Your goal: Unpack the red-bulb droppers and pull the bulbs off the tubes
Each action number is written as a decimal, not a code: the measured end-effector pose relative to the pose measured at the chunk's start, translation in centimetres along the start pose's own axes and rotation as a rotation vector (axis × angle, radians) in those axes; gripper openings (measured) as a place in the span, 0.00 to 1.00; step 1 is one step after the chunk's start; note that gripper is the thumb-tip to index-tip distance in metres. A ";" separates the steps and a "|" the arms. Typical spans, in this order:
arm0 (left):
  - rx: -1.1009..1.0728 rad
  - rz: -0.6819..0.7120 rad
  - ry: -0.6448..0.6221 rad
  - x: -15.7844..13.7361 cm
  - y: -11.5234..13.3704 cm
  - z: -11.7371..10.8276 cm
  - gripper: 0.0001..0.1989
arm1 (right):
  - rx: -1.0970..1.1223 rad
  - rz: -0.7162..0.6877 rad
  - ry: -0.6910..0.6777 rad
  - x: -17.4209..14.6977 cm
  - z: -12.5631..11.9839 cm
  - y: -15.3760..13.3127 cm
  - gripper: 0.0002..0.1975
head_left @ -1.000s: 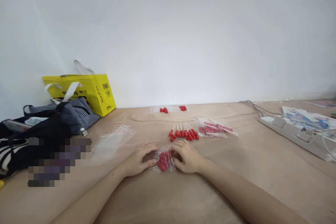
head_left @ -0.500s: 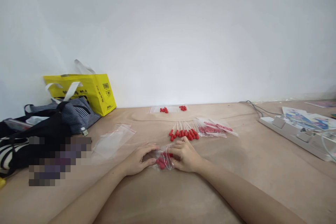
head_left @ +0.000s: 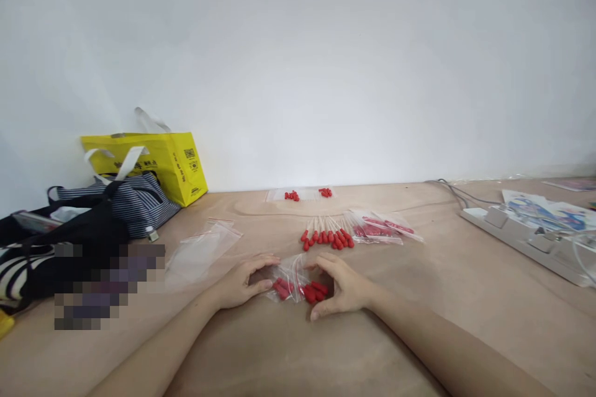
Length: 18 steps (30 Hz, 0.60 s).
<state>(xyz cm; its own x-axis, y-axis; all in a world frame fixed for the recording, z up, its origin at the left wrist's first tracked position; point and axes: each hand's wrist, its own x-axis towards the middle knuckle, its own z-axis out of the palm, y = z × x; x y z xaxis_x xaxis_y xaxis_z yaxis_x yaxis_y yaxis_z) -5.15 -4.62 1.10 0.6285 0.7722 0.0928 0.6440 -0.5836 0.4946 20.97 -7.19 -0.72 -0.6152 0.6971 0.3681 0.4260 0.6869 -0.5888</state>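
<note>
A clear plastic zip bag (head_left: 294,270) lies in front of me, with red-headed pieces (head_left: 282,288) showing at its left end. My left hand (head_left: 246,282) curls at that end, thumb and fingertips on the bag's edges. More red heads (head_left: 316,291) lie at the bag's right end; whether they are inside it I cannot tell. Around these my right hand (head_left: 342,285) is open, thumb and fingers apart. Beyond the hands, a row of thin pale sticks with red heads (head_left: 330,237) lies on the table, beside filled zip bags (head_left: 382,227).
Flat clear bags (head_left: 205,251) lie to the left, near a striped bag (head_left: 144,201), a black bag (head_left: 93,229) and a yellow bag (head_left: 179,167). More red-headed sticks (head_left: 292,196) lie by the wall. At right are a white power strip (head_left: 526,245) and printed sheets (head_left: 544,208).
My right hand has drawn slightly right and opened, uncovering the red heads at the bag's right end. My left hand stays at the bag's left end.
</note>
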 end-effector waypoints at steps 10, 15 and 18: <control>-0.049 -0.007 -0.002 0.0 -0.1 -0.1 0.20 | 0.016 -0.006 0.078 0.5 0.7 0.5 0.11; -0.070 -0.042 -0.004 -0.2 -0.3 -0.4 0.20 | 0.243 0.169 0.148 0.1 -1.6 2.2 0.09; -0.114 -0.087 -0.001 -0.4 -0.4 -0.6 0.21 | 0.429 0.274 0.229 -0.3 -4.0 3.6 0.08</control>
<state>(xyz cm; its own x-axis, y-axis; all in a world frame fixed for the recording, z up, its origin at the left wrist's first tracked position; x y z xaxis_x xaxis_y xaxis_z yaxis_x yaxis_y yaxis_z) -5.92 -4.57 1.41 0.5733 0.8181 0.0446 0.6420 -0.4824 0.5959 25.36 -4.12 -0.05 -0.3400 0.8981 0.2791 0.2129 0.3626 -0.9073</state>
